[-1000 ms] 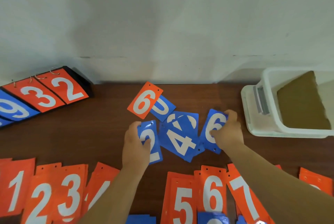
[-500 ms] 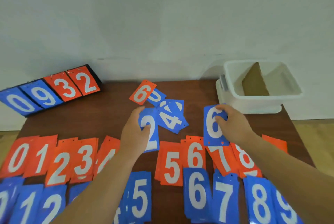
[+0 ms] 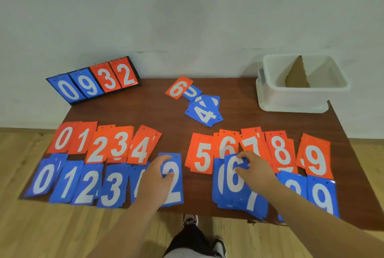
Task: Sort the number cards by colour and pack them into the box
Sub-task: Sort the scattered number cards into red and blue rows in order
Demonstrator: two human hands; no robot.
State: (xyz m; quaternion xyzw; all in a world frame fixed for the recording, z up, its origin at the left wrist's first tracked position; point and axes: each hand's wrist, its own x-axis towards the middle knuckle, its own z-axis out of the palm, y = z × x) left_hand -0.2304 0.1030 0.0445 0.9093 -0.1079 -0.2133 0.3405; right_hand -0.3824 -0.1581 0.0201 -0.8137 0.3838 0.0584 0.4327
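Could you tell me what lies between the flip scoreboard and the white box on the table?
In the head view: an orange 6 card overlapping a blue card, and a blue 4 card atop other blue ones.

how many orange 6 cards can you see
2. One orange 6 lies partly on the loose blue cards at the back; a second orange 6 sits between orange 5 and orange 7. Stacks may hide more.
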